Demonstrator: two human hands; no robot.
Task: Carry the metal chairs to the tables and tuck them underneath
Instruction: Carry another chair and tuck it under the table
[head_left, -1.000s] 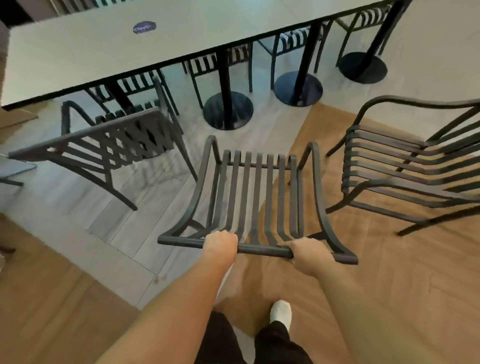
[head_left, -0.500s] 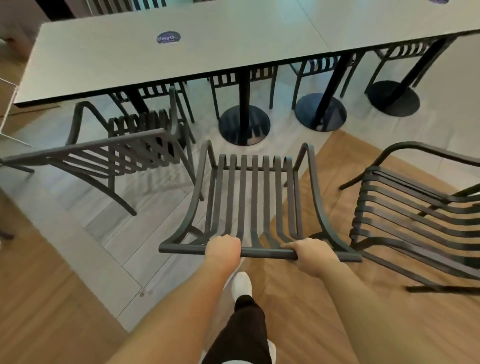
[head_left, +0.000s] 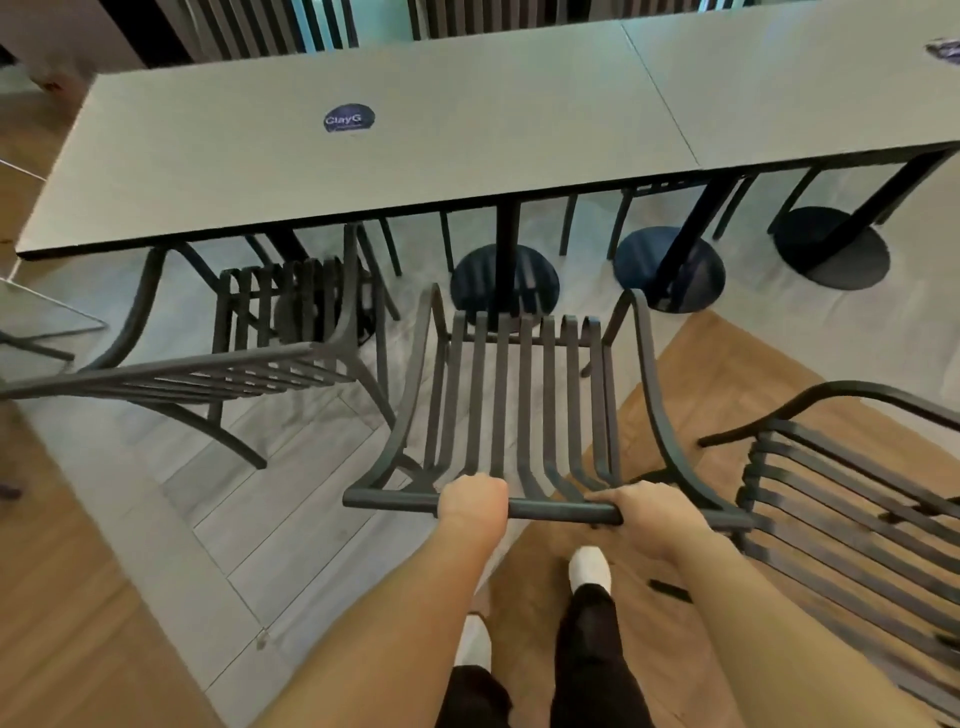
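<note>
Left hand (head_left: 474, 500): wrapped over the chair's top bar, steering from behind.
Right hand (head_left: 652, 512): clamped on the same bar, spaced apart for balance.
Chair (head_left: 519, 395): seat aimed at the desk, just short of its edge.
Neighbour chair (head_left: 249, 358): left of the carried chair, half tucked.
Desk (head_left: 415, 156): beyond the chair; its post and round base likely limit tucking depth.

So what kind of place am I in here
Probably a cafe or canteen dining area: long tables joined end to end on pedestal bases, matching slatted metal chairs around them, and a round branded sticker on the tabletop.
</note>
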